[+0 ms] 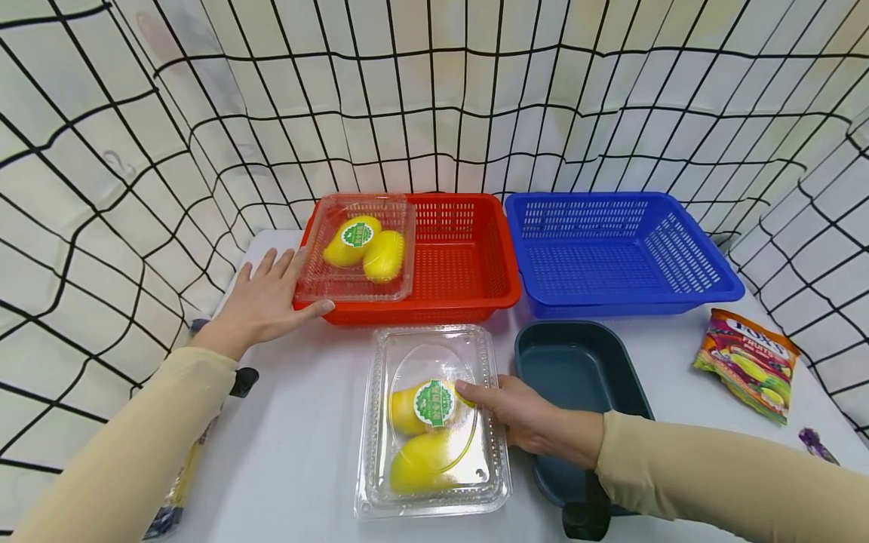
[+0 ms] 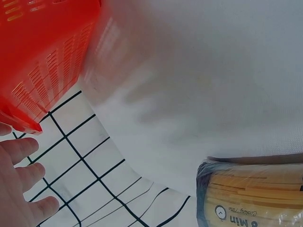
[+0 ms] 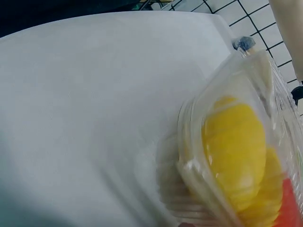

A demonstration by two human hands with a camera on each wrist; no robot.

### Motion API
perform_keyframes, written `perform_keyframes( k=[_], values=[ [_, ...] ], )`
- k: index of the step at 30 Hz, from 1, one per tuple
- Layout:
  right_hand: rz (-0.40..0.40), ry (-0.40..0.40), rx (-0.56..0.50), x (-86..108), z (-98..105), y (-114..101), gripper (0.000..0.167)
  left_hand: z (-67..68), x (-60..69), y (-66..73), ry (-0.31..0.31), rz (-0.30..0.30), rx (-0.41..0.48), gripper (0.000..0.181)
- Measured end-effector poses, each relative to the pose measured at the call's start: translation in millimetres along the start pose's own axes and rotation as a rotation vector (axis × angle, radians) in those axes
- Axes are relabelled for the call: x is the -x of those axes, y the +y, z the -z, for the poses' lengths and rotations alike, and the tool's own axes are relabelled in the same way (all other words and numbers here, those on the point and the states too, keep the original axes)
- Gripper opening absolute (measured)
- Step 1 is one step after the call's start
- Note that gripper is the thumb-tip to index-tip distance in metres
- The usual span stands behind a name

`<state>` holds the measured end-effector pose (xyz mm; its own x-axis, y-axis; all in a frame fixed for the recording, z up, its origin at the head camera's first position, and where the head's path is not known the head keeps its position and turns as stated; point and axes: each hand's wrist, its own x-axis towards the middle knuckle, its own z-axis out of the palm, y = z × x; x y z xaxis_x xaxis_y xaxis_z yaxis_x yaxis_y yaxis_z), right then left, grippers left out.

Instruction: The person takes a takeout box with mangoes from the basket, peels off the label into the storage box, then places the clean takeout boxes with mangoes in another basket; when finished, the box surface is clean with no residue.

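Observation:
My right hand [image 1: 532, 418] grips the right edge of a clear plastic clamshell box [image 1: 468, 479], its thumb on the lid. Inside lie two yellow mangoes [image 1: 424, 460] under a round green-and-white label [image 1: 434, 403]. The right wrist view shows the box [image 3: 232, 156] tilted and apparently raised over the white table; that hand is almost wholly hidden there. A similar clamshell box [image 1: 326, 283] with two mangoes sits across the left part of the red basket [image 1: 468, 305]. My left hand [image 1: 265, 302] is spread beside that box and basket, fingers straight; contact is unclear.
A blue basket [image 1: 611, 305] stands right of the red one. In front lies a dark teal tray [image 1: 566, 369], partly under the right arm. A FOX'S sweets bag [image 1: 750, 362] is at right, a pasta packet [image 2: 255, 194] at left. Black wire mesh [image 1: 434, 113] surrounds the table.

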<state>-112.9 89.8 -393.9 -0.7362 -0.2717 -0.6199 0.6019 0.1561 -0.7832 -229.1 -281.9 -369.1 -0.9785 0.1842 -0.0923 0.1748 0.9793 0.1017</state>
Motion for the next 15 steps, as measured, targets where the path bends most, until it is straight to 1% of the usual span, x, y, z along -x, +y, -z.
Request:
perform_keyframes(
  k=[3,5,8,11,15],
  values=[
    [0.018,0.044,0.002,-0.1,-2.6,1.1,0.061,0.7,0.2,-0.3,0.0,0.0,-0.009,0.109],
    [0.027,0.075,0.014,-0.2,-3.8,1.0,0.065,1.2,0.5,-0.1,-0.002,-0.001,-0.013,0.109],
    [0.034,0.099,0.037,0.5,-4.4,-0.4,0.069,2.2,1.4,0.7,-0.008,-0.003,-0.016,0.11],
    [0.035,0.107,0.062,1.9,-3.9,-1.7,0.071,2.8,1.6,1.7,-0.014,-0.003,-0.018,0.11],
    [0.034,0.107,0.094,4.6,-3.1,-2.3,0.065,3.4,1.8,1.9,-0.015,0.0,-0.022,0.111]
  ],
)
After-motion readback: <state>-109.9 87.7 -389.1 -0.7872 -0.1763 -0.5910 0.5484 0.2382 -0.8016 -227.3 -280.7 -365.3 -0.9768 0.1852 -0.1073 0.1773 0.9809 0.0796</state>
